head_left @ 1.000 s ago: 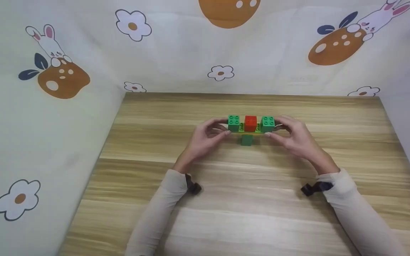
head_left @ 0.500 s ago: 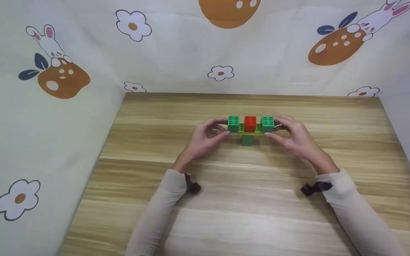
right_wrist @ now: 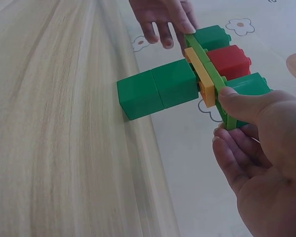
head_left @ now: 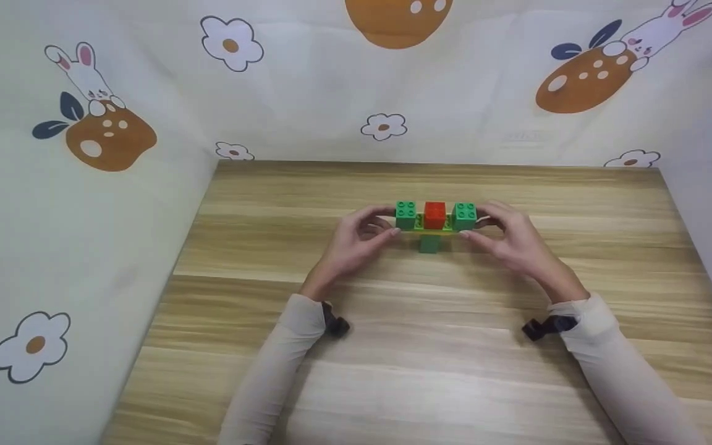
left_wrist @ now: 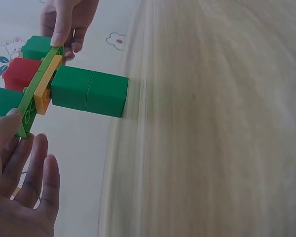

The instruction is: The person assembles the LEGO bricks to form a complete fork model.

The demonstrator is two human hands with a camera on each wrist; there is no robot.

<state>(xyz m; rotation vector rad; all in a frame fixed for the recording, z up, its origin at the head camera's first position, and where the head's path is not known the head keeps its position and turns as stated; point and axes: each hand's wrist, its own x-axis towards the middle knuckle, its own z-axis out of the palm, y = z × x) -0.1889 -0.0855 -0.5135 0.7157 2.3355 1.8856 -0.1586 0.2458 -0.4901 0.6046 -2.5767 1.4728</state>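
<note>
Two stacked green building blocks (head_left: 429, 243) make an upright column on the table. At its top lies an orange plate (left_wrist: 48, 86), beneath a long light green plate (right_wrist: 216, 76). Three blocks stand in a row on the light green plate: a green block (head_left: 405, 216) at the left, a red block (head_left: 434, 215) in the middle and another green block (head_left: 465, 216) at the right. My left hand (head_left: 359, 238) pinches the left end of the light green plate, thumb on the near side. The right end is pinched the same way by my right hand (head_left: 510, 238).
The wood-grain table (head_left: 393, 346) extends around the blocks. Behind it and to the sides rises a pale cloth (head_left: 306, 93) printed with flowers and rabbits. Each wrist wears a small black camera, such as the left wrist camera (head_left: 335, 322).
A second ago a thin gap showed between the plates and the green column. Both hands have lowered the upper part slightly, and the gap no longer shows. Since half a second ago, hardly anything has moved.
</note>
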